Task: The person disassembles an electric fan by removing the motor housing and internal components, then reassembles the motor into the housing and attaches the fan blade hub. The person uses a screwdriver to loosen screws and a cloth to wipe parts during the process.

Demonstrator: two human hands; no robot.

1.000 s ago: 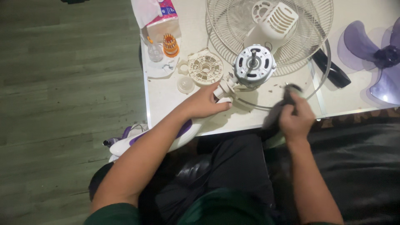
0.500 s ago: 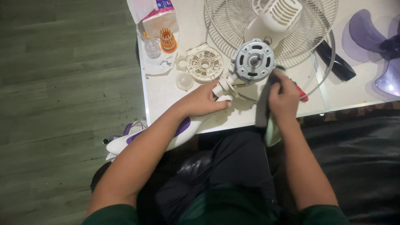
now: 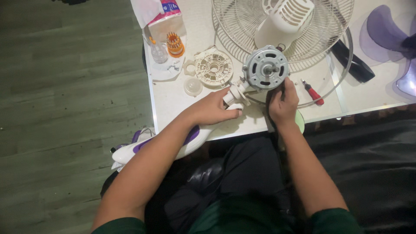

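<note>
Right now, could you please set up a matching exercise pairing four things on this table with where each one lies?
Things:
1. grey metal fan motor
2. red-handled screwdriver
3. translucent purple fan blade
4. orange round bit holder

Places:
A. far right of the white table
B. between the left hand and right hand
C. far left, beside a small clear bottle
D. just right of the right hand

Pairs: 1-B, 2-D, 3-A, 4-C

A white table [image 3: 173,102] stands on a dark green wooden floor [image 3: 65,108]. A black couch [image 3: 372,160] sits low beside the table.
</note>
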